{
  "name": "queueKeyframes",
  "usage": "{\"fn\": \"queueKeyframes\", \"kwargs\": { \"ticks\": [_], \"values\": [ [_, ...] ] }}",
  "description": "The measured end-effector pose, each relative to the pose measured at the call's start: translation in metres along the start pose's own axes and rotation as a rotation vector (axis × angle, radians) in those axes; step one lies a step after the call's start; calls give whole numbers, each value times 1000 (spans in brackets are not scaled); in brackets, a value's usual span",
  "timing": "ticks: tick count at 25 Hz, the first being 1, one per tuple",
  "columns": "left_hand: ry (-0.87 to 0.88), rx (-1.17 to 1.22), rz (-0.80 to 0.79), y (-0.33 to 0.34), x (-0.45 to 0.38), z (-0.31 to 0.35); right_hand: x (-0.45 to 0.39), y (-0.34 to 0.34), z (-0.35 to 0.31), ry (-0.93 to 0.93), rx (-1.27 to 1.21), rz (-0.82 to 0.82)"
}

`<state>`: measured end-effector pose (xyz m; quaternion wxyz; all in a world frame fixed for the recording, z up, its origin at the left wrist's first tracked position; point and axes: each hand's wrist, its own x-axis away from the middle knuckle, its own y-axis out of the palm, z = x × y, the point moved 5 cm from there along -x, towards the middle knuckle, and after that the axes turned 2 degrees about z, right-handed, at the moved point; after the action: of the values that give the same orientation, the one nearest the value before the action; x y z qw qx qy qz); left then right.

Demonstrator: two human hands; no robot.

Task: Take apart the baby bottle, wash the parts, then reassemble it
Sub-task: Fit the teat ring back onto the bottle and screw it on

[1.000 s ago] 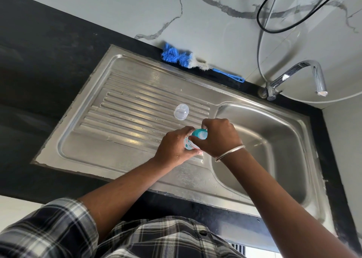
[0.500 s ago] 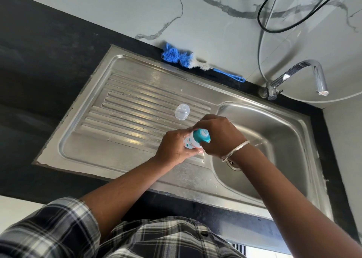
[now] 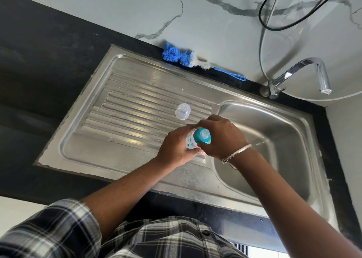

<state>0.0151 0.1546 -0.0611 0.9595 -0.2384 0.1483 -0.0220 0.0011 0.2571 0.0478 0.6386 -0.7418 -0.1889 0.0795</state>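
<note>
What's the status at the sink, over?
Left hand grips bottle body. Right hand grips teal collar. Clear cap off, on drainboard. Nothing obstructing.

The right hand (image 3: 221,138) now sits rotated around the teal collar (image 3: 202,136), exposing more of its top than before.

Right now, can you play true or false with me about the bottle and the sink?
1. Both hands hold the baby bottle. True: the left hand grips its body, the right hand grips the teal collar.
2. The clear cap is still on the bottle. False: it lies on the ribbed drainboard.
3. Water runs from the tap. False: none shows.
4. The blue brush lies behind the sink by the wall. True.
5. The bottle lies in the basin. False: it is held above the drainboard's edge.
</note>
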Motion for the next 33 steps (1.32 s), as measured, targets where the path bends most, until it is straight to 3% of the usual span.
{"fn": "queueKeyframes", "kwargs": {
  "ticks": [11,15,19,28,33],
  "values": [
    [3,8,11,-2,-3,0,-1,3,5,274,114,58],
    [25,-17,-10,-2,-2,-1,1,2,3,217,110,88],
    [15,-28,-3,-3,-1,1,-1,5,4,129,27,14],
    [-10,-23,-12,-4,-1,1,-4,5,8,264,77,43],
    [-7,-21,-27,-4,-3,0,-8,4,1,70,24,-10]
  ]
}}
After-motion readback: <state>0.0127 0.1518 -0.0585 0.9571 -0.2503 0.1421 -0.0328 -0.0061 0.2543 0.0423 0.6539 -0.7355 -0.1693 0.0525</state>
